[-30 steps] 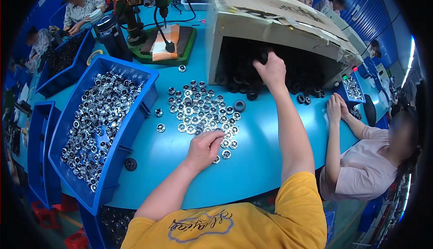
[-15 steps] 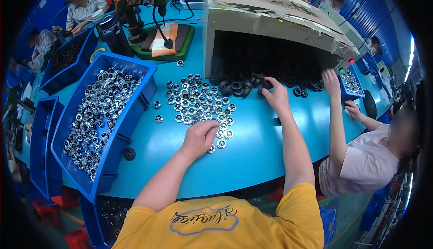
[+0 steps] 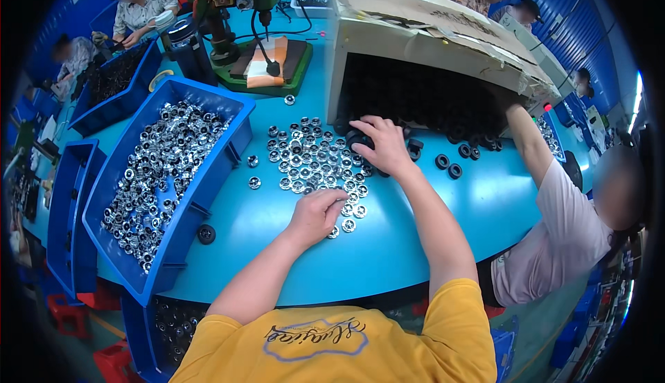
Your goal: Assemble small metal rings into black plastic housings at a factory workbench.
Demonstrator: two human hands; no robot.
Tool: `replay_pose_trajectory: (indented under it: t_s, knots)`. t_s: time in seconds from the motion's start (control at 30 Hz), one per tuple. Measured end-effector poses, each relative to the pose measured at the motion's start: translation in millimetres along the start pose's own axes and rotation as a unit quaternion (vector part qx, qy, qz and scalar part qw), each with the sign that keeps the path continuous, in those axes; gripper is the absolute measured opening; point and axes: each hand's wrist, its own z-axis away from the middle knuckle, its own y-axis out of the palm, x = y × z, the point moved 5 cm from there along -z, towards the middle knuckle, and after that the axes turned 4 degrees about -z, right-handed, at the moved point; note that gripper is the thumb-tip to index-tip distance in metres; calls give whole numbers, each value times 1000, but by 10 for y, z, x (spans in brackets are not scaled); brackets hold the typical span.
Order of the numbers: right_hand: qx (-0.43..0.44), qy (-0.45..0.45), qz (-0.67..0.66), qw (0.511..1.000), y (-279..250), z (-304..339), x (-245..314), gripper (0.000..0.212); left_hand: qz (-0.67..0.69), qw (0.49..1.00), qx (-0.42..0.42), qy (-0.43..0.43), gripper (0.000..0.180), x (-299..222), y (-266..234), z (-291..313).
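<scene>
My left hand (image 3: 316, 216) rests at the near side of a spread of chrome wheel hubs (image 3: 312, 155), its fingers curled together; whatever they pinch is hidden. My right hand (image 3: 382, 146) is at the right edge of that spread, with thumb and fingers curved round black rubber tyres (image 3: 357, 137). More loose tyres (image 3: 454, 171) lie to its right on the blue table. Behind them stands an open-fronted cardboard box (image 3: 335, 71) with a dark pile of tyres inside.
A blue bin (image 3: 246, 109) full of chrome hubs stands at left, with a single wheel (image 3: 206, 234) beside it. A green drill press (image 3: 232, 54) is behind. At right, a co-worker's arm (image 3: 532, 133) reaches into the box.
My right hand has moved left, from the box front to the hubs' edge, along with some tyres. My left hand stays nearly put. The co-worker's hand has gone into the box.
</scene>
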Motion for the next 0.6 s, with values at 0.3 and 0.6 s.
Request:
replay_pose_trajectory:
  t_s: [0.3,0.6]
  knots:
    - [101,11,-40,994,212,-255,-138,52,-15,1000,-2,10,14,6,-6,9]
    - [69,56,77,993,368,-402,28,52,-8,1000,-12,18,13,-11,13,-29]
